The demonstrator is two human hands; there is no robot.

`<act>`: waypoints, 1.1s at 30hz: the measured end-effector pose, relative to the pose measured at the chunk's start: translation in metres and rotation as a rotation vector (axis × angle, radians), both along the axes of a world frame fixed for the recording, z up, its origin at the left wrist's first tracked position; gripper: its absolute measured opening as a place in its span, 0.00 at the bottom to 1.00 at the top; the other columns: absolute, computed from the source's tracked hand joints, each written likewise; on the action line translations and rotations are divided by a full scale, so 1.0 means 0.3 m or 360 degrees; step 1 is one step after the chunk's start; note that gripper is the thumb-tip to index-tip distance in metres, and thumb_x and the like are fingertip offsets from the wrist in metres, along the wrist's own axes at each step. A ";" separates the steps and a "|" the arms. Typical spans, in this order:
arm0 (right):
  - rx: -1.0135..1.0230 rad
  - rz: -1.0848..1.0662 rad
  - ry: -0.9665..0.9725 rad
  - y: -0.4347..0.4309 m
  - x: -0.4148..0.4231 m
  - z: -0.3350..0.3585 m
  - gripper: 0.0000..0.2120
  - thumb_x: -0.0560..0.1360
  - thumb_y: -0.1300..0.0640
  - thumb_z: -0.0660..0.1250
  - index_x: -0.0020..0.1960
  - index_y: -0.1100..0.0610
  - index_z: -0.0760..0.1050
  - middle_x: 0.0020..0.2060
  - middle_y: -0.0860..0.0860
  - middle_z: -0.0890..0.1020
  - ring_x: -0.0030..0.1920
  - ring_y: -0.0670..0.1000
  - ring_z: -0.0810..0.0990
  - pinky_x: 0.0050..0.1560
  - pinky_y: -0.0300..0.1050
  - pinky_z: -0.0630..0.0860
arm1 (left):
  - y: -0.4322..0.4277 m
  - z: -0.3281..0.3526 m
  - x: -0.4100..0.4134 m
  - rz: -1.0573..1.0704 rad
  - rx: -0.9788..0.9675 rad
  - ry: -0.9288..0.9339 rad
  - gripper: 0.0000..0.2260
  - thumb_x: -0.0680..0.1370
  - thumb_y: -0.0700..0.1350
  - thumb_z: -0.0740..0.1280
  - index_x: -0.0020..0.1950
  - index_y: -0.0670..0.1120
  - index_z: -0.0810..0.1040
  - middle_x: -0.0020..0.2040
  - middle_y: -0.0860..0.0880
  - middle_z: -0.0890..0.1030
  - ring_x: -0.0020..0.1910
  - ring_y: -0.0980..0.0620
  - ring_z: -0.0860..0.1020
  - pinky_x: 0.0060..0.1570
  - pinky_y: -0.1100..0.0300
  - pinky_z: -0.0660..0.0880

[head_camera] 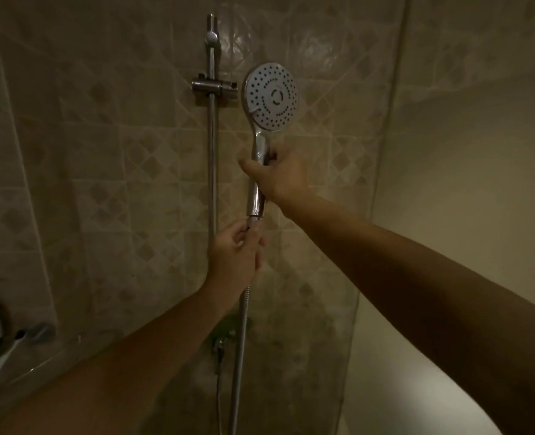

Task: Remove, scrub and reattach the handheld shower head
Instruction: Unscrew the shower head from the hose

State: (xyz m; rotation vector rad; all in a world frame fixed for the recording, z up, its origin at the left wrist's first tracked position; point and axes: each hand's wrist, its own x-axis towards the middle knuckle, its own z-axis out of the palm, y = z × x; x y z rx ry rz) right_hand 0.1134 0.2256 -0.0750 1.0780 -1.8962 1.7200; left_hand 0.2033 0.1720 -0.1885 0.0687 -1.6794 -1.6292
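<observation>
Shower head (271, 95) is off its bracket (214, 86) and held up with its face towards me. It sits directly above the fingers (273, 154) of my right hand (280, 178), which are wrapped round the chrome handle (256, 196) about halfway down. Just below those fingers, at the handle's bottom end, the fingers (239, 230) of my left hand (233, 251) are curled in a pinch on the hose nut (255, 221). The hose (242, 324) drops straight down from under them. Nut and handle look joined, though I cannot tell how far the thread is engaged.

My guess is that I am working this joint. The chrome looks slick, so if my right fingers slacken while the left ones twist, the handle will spin with the nut and nothing will turn. If the nut runs crooked, the thread could cross, or a washer inside could drop out unseen in this dim light. Once the joint is free, the shower head hangs on my right fingers alone. It could then knock the rail (211, 158) just left of them, or the tiles behind.
</observation>
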 end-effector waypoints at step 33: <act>-0.0198 0.0104 -0.0220 0.033 0.105 -0.082 0.09 0.73 0.55 0.75 0.41 0.58 0.76 0.28 0.49 0.75 0.32 0.52 0.75 0.36 0.51 0.78 | 0.042 -0.113 0.047 0.0145 -0.0010 0.0231 0.15 0.83 0.47 0.58 0.48 0.37 0.79 0.36 0.50 0.82 0.22 0.60 0.67 0.22 0.68 0.63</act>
